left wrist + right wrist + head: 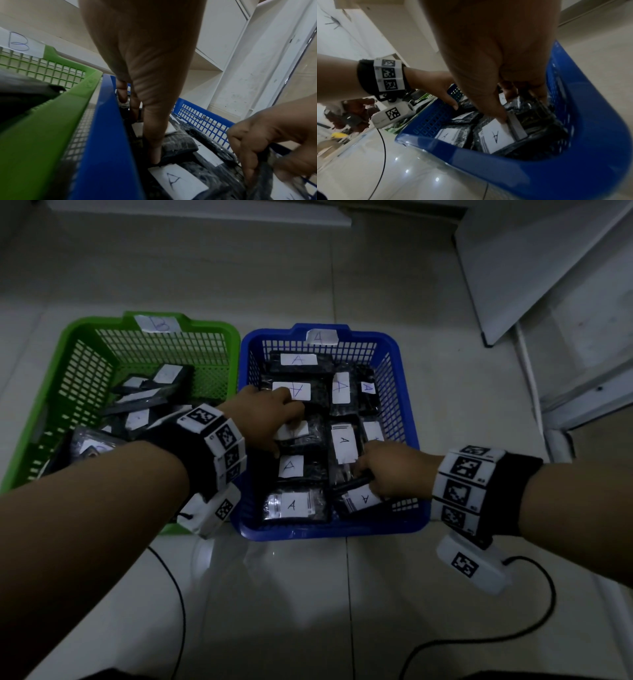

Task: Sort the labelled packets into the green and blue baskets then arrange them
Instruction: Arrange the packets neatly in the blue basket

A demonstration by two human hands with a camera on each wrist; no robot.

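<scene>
The blue basket [329,530], tagged A, holds several black packets with white A labels, lying mostly flat in rows. My left hand [287,431] reaches over its left wall and grips a packet [298,436] in the middle between curled fingers and thumb [154,152]. At the basket's near right, my right hand [364,479] pinches the raised edge of another A packet [496,136]. The green basket [51,378], tagged B, stands to the left with several packets piled loosely in it.
The two baskets stand side by side, touching, on a pale tiled floor. A black cable [513,631] loops across the floor near my right arm and another [178,594] under my left. A white cabinet [548,268] stands at the back right.
</scene>
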